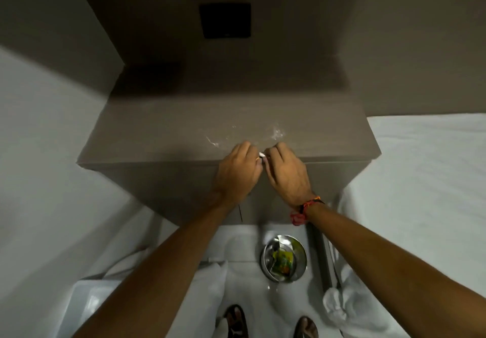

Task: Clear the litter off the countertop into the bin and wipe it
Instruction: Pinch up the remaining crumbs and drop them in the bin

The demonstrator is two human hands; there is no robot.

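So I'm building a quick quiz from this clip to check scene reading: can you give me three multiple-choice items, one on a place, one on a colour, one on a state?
1. Where is the metal bin?
A. On the countertop
B. On the floor below the countertop's front edge
C. On the bed

2. What colour is the countertop?
A. Grey-brown
B. Bright red
C. Blue

3. What are the two hands doing?
A. Hanging at the person's sides
B. Together at the countertop's front edge, pinching a small white scrap
C. Reaching into the bin

Answers:
1 B, the bin stands on the floor between the arms, wrappers inside.
2 A, the top is a dull grey-brown.
3 B, the left hand and right hand meet at the edge around the scrap.
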